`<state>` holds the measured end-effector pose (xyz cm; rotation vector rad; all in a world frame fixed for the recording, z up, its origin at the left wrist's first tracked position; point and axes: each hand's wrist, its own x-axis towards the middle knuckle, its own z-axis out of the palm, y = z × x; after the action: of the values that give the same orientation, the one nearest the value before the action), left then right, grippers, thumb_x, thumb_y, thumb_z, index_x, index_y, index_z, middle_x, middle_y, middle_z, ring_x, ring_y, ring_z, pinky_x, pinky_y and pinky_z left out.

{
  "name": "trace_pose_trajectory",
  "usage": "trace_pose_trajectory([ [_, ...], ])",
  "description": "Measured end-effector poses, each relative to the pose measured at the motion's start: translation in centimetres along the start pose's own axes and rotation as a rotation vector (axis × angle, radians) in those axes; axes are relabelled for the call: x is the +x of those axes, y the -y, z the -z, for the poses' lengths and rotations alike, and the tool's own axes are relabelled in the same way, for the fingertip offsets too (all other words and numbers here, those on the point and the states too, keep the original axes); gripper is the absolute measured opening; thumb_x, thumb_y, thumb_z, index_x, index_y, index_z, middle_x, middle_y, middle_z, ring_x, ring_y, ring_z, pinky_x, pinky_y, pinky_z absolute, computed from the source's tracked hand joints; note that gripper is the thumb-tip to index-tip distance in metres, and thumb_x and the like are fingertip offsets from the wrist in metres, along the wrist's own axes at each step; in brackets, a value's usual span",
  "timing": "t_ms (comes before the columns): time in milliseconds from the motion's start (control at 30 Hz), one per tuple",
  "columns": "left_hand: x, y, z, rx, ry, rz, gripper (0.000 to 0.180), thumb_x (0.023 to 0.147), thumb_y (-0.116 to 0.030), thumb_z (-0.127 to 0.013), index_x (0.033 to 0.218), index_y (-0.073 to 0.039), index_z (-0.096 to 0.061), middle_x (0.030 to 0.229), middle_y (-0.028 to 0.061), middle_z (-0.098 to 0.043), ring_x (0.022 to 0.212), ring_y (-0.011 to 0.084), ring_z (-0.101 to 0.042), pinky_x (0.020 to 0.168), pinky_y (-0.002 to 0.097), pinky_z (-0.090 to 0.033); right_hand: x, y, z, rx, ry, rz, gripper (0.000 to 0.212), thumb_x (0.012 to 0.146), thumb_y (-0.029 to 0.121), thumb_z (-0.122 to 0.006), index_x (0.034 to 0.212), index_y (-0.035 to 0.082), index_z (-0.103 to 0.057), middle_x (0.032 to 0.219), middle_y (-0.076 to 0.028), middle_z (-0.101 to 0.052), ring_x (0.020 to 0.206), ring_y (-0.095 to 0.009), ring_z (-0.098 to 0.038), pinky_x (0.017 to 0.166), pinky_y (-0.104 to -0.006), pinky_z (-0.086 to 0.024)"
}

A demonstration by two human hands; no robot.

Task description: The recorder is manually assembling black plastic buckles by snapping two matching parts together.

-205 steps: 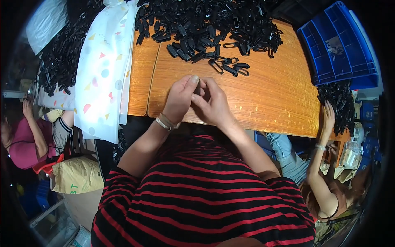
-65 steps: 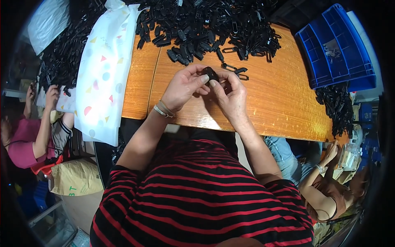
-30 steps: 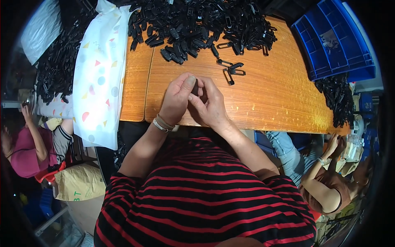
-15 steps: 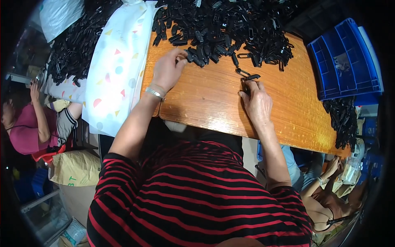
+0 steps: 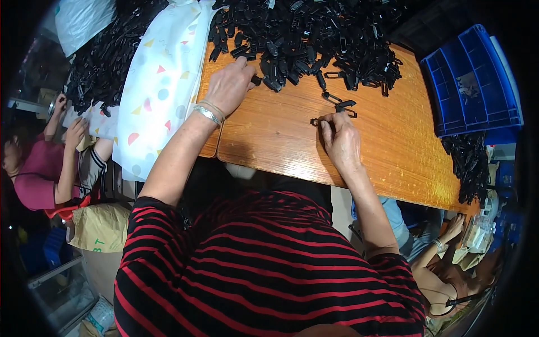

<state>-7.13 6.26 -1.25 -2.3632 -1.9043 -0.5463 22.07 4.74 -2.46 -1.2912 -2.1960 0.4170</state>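
At the near left edge of a heap of small black plastic pieces [image 5: 303, 42] is my left hand [image 5: 229, 89], palm down with fingers bent. A black plastic piece [image 5: 256, 80] shows at its thumb and fingertips, mostly covered by the hand. My right hand [image 5: 341, 137] rests on the wooden table [image 5: 269, 132], right of centre, with its fingers curled. From beside its thumb pokes the end of another small black piece [image 5: 314, 121]; the rest is hidden. Just beyond those fingers lie a few loose oblong black pieces [image 5: 345, 105], some shaped like open loops.
White patterned sheeting [image 5: 157, 95] covers the left side, with more black pieces [image 5: 95, 73] beyond. A blue crate [image 5: 471, 84] stands right, above another dark pile [image 5: 466, 168]. Other people sit at left [image 5: 45, 174] and lower right [image 5: 438, 275].
My right hand has shifted slightly left and nearer to me, and a small piece now shows at its thumb. My left hand has turned and drawn slightly left. The person at left has moved their arms.
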Motion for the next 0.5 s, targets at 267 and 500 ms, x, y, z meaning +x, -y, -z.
trace_pose_trajectory([
  [267, -0.7, 0.2, 0.0, -0.103, -0.098, 0.028, 0.022, 0.082, -0.013, -0.070, 0.099, -0.001, -0.064, 0.095, 0.0113, -0.058, 0.082, 0.0289, -0.061, 0.068, 0.0355, -0.050, -0.6, 0.6, 0.8, 0.012, 0.036, 0.023, 0.016, 0.083, 0.009, -0.071, 0.091, -0.002, -0.063, 0.091, -0.015, -0.060, 0.078, -0.033, -0.064, 0.065, -0.0393, -0.051],
  [500, -3.1, -5.3, 1.1, -1.430, -0.039, 0.390, 0.024, 0.091, -0.011, -0.063, 0.111, 0.002, -0.063, 0.077, 0.0029, -0.064, 0.058, 0.0019, -0.051, 0.050, 0.0167, -0.039, 0.4, 3.6, 0.6, 0.213, -0.021, 0.088, 0.019, 0.086, 0.008, -0.068, 0.100, -0.003, -0.061, 0.087, -0.013, -0.060, 0.066, -0.020, -0.058, 0.061, -0.0305, -0.047],
])
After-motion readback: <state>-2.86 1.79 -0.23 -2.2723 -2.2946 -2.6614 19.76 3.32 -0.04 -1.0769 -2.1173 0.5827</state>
